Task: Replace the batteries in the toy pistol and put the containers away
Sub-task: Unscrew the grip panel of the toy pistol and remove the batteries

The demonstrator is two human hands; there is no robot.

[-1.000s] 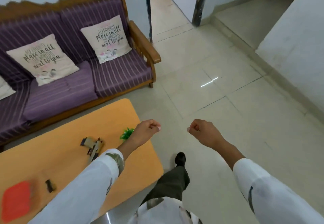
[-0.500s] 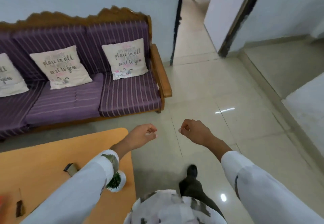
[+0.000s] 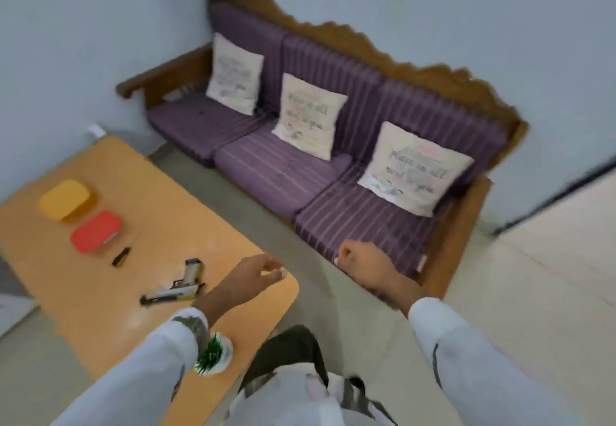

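Standing at the near corner of the low orange wooden surface (image 3: 150, 219), the person touches nothing yet, so I judge the job to be at its very start: getting to the things.

Biggest in view is the purple striped sofa with a carved wooden frame (image 3: 283, 175). It runs from twelve to three o'clock, well apart from the work. The surface fills seven to ten o'clock.

Both hands hang near its corner, mid-view. The left hand (image 3: 253, 272) has its fingers loosely bent and a little spread, pinching nothing. The right hand (image 3: 363, 265), at three o'clock of the left, is curled into a fist with nothing visible in it (blur hides the fingertips).

Toward ten o'clock of the left hand lie the two containers. The yellow rounded plastic container (image 3: 65, 199) has its lid on, and the red rounded plastic container (image 3: 95, 230) sits just beside it.

The grey-and-tan toy pistol (image 3: 181, 287) lies flat on the surface, near the left hand at its nine o'clock. A small green plant in a white pot (image 3: 213, 355) stands at the surface's edge at six o'clock. Smallest, a dark little piece (image 3: 120, 256) lies between the red container and the pistol; I cannot tell whether it is a battery or a cover.

Next, I reckon, the left hand must reach toward nine o'clock, close round the pistol and turn it to find the battery hatch.
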